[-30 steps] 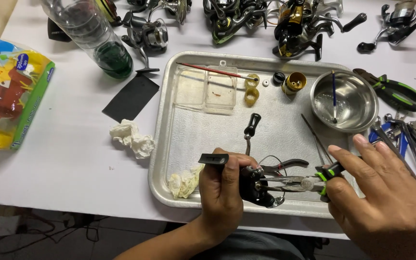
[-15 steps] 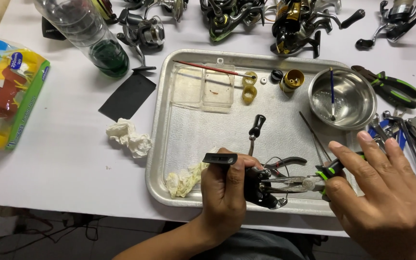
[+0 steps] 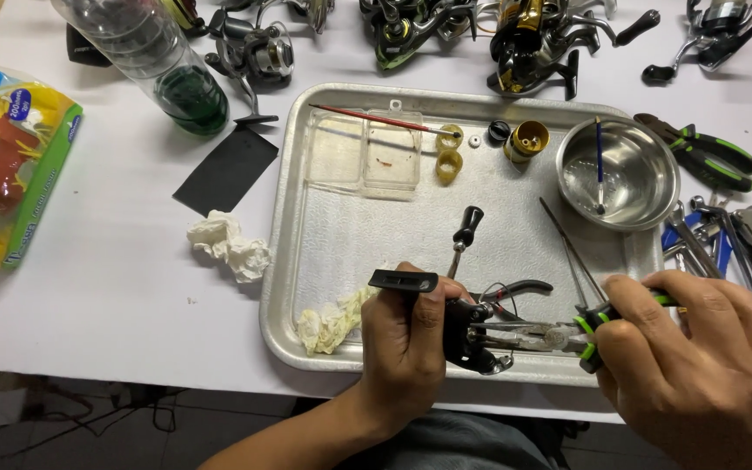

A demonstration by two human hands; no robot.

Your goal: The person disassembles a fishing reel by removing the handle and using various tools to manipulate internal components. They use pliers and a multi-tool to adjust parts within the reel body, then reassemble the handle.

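At lower centre of the frame the left hand (image 3: 406, 335) is closed around a black reel body (image 3: 467, 335), held just above the near rim of the tray (image 3: 306, 157). The right hand (image 3: 698, 348), lower right, squeezes green-handled pliers (image 3: 533, 335) whose steel tips bite into the reel. The tips could slip off smooth metal and nick a finger, or a small part could spring loose. The tray is dimpled aluminium; a shiny round bowl (image 3: 628, 187) sits at upper right, a crumpled tissue (image 3: 228, 245) on the white counter (image 3: 89, 287).
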